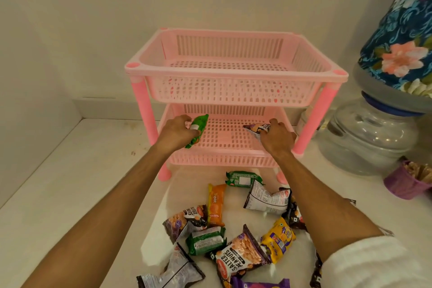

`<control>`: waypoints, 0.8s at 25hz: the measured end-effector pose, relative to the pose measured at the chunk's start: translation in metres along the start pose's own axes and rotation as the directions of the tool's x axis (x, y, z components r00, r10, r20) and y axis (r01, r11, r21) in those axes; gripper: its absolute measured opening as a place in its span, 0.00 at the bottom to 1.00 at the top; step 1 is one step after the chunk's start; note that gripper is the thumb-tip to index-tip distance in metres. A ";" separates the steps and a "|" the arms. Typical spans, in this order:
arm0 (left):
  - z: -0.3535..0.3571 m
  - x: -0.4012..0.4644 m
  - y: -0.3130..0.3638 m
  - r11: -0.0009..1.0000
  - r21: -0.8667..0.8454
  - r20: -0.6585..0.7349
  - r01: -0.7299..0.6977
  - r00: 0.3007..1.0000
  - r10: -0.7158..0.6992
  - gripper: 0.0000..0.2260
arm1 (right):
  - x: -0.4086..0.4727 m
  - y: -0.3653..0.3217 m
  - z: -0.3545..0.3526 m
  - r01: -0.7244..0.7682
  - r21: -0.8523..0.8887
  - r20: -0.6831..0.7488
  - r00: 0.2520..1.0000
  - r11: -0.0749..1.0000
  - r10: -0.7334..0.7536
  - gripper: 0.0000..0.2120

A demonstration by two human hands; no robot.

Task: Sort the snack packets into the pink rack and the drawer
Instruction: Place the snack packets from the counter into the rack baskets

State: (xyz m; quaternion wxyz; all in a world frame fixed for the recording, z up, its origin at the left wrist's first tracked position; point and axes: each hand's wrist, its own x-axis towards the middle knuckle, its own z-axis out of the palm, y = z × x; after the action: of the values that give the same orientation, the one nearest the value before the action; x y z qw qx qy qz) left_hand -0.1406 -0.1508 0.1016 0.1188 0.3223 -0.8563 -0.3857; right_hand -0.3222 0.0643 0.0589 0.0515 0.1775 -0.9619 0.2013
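Snack packets: loose heap (233, 229) on the white table (70, 194) in front of the rack; two more held inside the lower tier.
Pink rack (236, 72): two tiers of perforated plastic on round pink legs, standing against the wall; top tier bare; lower tier (224, 133) entered by both hands.
Left hand (177, 132): reached into lower tier at its left side, fingers curled round a green packet (197, 131), held tilted on end.
Right hand (277, 138): reached into lower tier at its right side, fingers pinching a dark peanut packet (257, 129), pointed inward.
Heap contents: orange biscuit packet (216, 203); green packets (242, 179); dark "Salted Peanuts" packets (240, 256); yellow packet (279, 238); silver-backed packets face down (266, 199); purple packet at lower edge (259, 284).
Arms: bare forearms stretched forward over the heap; white sleeve (374, 264) on the right.
Beside rack, right: clear glossy water jar (369, 138) under a floral cloth cover (402, 37); small purple cup (406, 182) with sticks inside.
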 end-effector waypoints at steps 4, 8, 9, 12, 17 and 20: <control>0.004 0.011 -0.004 0.992 0.129 -0.063 0.007 0.998 0.001 0.20 | 0.005 -0.001 0.012 -0.009 -0.127 0.088 0.996 0.992 0.020 0.21; 0.009 0.022 -0.003 0.969 0.243 -0.072 0.037 0.997 -0.020 0.14 | 0.001 -0.002 0.017 -0.005 -0.133 0.013 1.000 0.991 0.007 0.23; 0.011 0.024 -0.003 0.960 0.277 -0.074 0.035 0.997 -0.015 0.13 | -0.001 -0.001 0.016 0.011 -0.119 -0.063 0.998 0.993 -0.019 0.22; 0.017 0.029 -0.003 0.935 0.353 -0.094 0.040 0.996 -0.008 0.11 | -0.011 -0.005 0.014 0.147 -0.072 -0.274 0.948 0.987 -0.161 0.17; 0.027 0.035 -0.008 0.893 0.447 -0.048 0.055 0.998 -0.038 0.06 | -0.043 -0.024 0.013 0.428 -0.001 -0.476 0.795 0.904 -0.377 0.13; 0.030 0.038 -0.016 0.870 0.488 -0.002 0.071 0.997 -0.080 0.06 | -0.072 -0.025 0.021 0.634 -0.018 -0.517 0.656 0.773 -0.549 0.11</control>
State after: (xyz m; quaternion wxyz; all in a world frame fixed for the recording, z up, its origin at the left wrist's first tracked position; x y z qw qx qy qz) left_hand -0.1758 -0.1655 0.0677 0.0108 0.3715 -0.9137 -0.1644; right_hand -0.2469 0.0572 0.0367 0.3438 0.4275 -0.7841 0.2902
